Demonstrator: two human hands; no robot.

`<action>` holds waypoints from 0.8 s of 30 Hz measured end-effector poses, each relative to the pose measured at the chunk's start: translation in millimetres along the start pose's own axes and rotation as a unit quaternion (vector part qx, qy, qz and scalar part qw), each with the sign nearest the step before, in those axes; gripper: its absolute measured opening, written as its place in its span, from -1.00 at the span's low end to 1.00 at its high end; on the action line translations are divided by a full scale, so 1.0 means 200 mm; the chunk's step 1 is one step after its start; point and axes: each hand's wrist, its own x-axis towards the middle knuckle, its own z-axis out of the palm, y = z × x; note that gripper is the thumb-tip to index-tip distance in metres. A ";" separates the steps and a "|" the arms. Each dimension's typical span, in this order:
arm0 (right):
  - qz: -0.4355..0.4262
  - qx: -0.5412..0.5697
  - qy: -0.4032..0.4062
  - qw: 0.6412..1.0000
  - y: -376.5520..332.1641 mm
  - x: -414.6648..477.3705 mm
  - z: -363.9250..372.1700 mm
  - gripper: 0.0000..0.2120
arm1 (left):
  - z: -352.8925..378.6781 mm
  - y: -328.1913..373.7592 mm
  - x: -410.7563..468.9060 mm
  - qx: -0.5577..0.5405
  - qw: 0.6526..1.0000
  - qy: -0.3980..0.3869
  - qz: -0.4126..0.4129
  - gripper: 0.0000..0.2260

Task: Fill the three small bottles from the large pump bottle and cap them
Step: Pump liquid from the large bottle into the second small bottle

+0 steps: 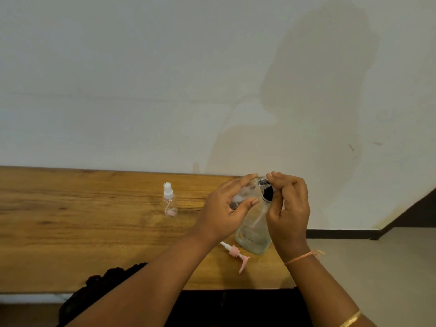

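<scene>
over the right end of the brown wooden table (70, 232), the left hand (226, 206) curls its fingers and thumb round a small clear plastic bottle (247, 191), held tilted on its side above the tabletop. the right hand (290, 208) pinches the black round cap (267, 192) at that bottle's mouth with bent fingertips. the spot is blurred, so whether the cap is fully seated cannot be told. just beneath both hands stands the large clear plastic bottle (253, 234), upright on the table, its top hidden by the hands and its right side behind the right palm. the pink and white pump head (236, 254) lies flat on the wood just beside the large bottle's base, on its near left side. well apart to the left, a small clear spray bottle with a white nozzle (168, 201) stands upright with its top on. an orange thread band (299, 257) circles the right wrist and a gold bangle (351, 319) sits farther up that forearm. a white wall (141, 90) rises behind the table.
</scene>
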 end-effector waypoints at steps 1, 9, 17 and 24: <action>0.002 0.000 -0.001 1.000 0.00 0.00 0.00 -0.74 | 0.00 0.00 0.00 0.002 1.000 0.000 -0.002 -0.58; 0.014 0.003 0.015 1.000 -0.06 0.03 -0.02 -0.72 | -0.03 0.03 0.00 0.004 1.000 0.014 0.023 -0.59; -0.005 -0.008 -0.002 1.000 0.00 0.00 -0.01 -0.72 | 0.00 -0.01 -0.01 0.004 1.000 -0.004 0.007 -0.58; 0.023 -0.001 0.013 1.000 -0.05 0.02 -0.01 -0.74 | 0.00 0.01 0.00 -0.002 1.000 0.012 0.016 -0.59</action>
